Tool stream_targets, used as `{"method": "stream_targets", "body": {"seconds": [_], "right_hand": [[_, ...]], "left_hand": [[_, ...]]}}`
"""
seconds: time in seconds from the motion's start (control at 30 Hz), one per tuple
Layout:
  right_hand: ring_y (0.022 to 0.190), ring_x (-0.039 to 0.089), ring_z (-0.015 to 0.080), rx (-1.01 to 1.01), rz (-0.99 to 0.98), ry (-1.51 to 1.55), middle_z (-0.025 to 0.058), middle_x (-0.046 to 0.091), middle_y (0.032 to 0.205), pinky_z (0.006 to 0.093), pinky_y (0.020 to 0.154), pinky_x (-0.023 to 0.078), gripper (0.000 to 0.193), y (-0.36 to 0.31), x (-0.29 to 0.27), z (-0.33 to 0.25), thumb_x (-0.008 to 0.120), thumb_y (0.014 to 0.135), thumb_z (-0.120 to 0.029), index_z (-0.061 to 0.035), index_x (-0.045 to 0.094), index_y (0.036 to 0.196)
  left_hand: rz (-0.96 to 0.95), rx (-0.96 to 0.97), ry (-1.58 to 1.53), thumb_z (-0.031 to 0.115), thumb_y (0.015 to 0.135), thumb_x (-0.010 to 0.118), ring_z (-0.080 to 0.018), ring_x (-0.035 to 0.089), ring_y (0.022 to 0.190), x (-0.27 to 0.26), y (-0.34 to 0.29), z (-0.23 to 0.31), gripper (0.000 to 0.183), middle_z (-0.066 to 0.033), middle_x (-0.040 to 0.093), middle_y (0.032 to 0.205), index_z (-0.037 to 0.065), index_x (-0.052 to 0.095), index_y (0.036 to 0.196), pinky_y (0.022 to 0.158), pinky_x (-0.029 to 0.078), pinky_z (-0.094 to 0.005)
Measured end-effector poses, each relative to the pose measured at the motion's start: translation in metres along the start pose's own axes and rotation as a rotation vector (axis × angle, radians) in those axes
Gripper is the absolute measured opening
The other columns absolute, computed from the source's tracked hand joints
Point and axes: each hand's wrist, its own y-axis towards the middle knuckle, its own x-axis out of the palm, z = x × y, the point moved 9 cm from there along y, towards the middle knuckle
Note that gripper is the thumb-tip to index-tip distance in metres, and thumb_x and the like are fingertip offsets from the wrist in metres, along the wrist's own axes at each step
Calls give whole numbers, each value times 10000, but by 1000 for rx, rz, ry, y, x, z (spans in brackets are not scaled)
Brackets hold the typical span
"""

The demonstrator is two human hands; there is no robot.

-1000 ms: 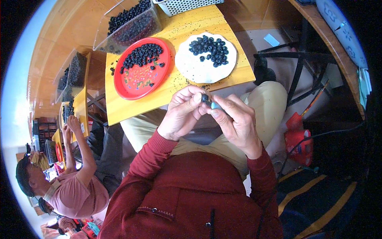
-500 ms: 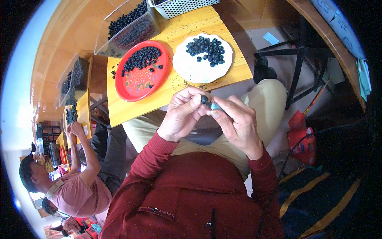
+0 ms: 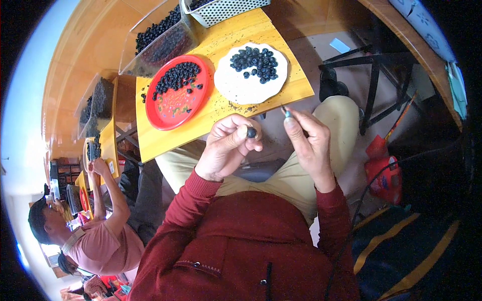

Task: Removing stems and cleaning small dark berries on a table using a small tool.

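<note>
My left hand (image 3: 221, 148) pinches a round black bead (image 3: 251, 132) between thumb and fingers, just in front of the table edge. Apart from it, my right hand (image 3: 314, 145) grips a small slim tool (image 3: 287, 114) with a light blue part and a dark tip pointing up. On the table beyond, a white scalloped plate (image 3: 228, 88) carries many black beads in a loose cluster. To its left, a red oval plate (image 3: 170, 120) holds more of them, heaped toward its far side.
The yellow table (image 3: 233, 30) is strewn with dark crumbs. At its far end stand a clear bin (image 3: 165, 42) full of black beads and a white perforated basket (image 3: 223, 12). A person (image 3: 100, 246) works at another table on the left. A red bag (image 3: 384, 175) lies right.
My right hand has drawn away to the right with the tool, leaving the bead. My left hand still pinches the bead, in nearly the same place.
</note>
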Motion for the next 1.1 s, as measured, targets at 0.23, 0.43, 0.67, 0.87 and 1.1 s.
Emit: {"method": "stream_targets", "body": {"seconds": [0.23, 0.43, 0.67, 0.87, 1.1], "right_hand": [[755, 627, 173, 38, -43, 67, 143, 669, 853, 294, 673, 479, 327, -9, 9, 17, 621, 970, -240, 53, 669, 1109], [727, 612, 153, 164, -60, 86, 130, 669, 826, 289, 653, 480, 319, -21, 15, 53, 633, 962, -229, 61, 678, 1086], [713, 484, 56, 143, -58, 147, 4, 578, 799, 221, 624, 410, 308, -27, 21, 74, 622, 978, -219, 64, 666, 1092], [710, 493, 56, 174, -62, 150, 6, 595, 804, 222, 616, 414, 309, -28, 16, 82, 621, 979, -223, 61, 669, 1090], [694, 507, 83, 134, -41, 69, 27, 575, 769, 238, 613, 417, 309, -27, 11, 78, 633, 967, -218, 69, 663, 1076]], "left_hand": [[258, 93, 368, 58, 928, 645, -175, 669, 813, -44, -11, 27, 125, -92, 674, 968, -8, 637, 1033, 767, 557, -311], [529, 327, 1154, 30, 890, 690, -109, 647, 806, -87, -15, 112, 87, -56, 687, 892, -9, 688, 968, 735, 531, -262], [439, 474, 1675, 49, 803, 729, -213, 678, 785, -67, 20, 113, 146, -118, 676, 907, 13, 698, 942, 689, 540, -316], [226, 419, 1822, 87, 755, 738, -325, 664, 830, -33, 76, 64, 174, -138, 672, 917, 45, 701, 920, 727, 542, -392], [167, 365, 2112, 138, 771, 695, -347, 658, 877, -41, 111, 51, 193, -164, 671, 922, 53, 701, 944, 739, 543, -436]]}}
